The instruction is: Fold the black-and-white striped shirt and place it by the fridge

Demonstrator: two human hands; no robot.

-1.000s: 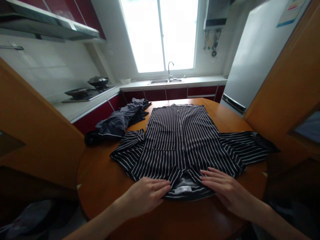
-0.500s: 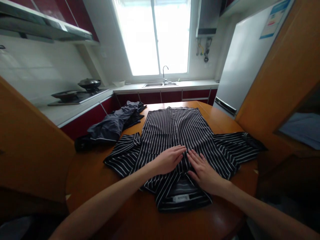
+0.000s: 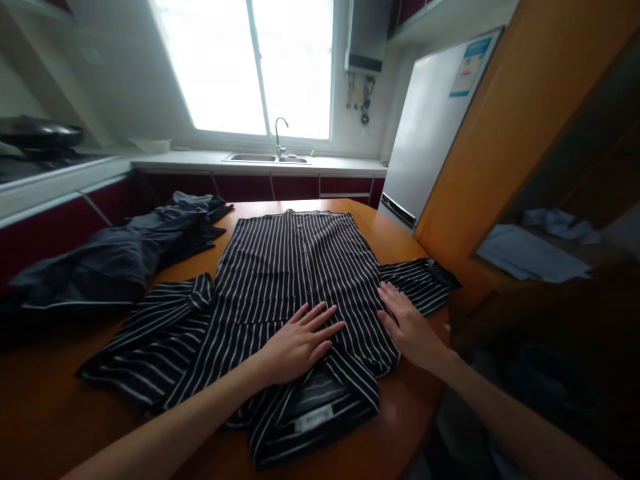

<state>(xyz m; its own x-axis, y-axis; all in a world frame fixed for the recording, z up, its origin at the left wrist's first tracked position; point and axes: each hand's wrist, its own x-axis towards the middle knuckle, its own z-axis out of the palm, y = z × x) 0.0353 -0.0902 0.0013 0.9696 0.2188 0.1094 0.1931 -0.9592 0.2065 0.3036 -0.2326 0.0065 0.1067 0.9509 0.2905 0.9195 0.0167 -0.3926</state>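
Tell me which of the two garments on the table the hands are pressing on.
The black shirt with white stripes, spread flat; the plain grey garment lies crumpled beside it, untouched.

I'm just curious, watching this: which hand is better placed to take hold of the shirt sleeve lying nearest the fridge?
Probably the right hand: it lies flat at the shoulder of the striped shirt, right beside that sleeve. The left hand rests on the chest, farther off.
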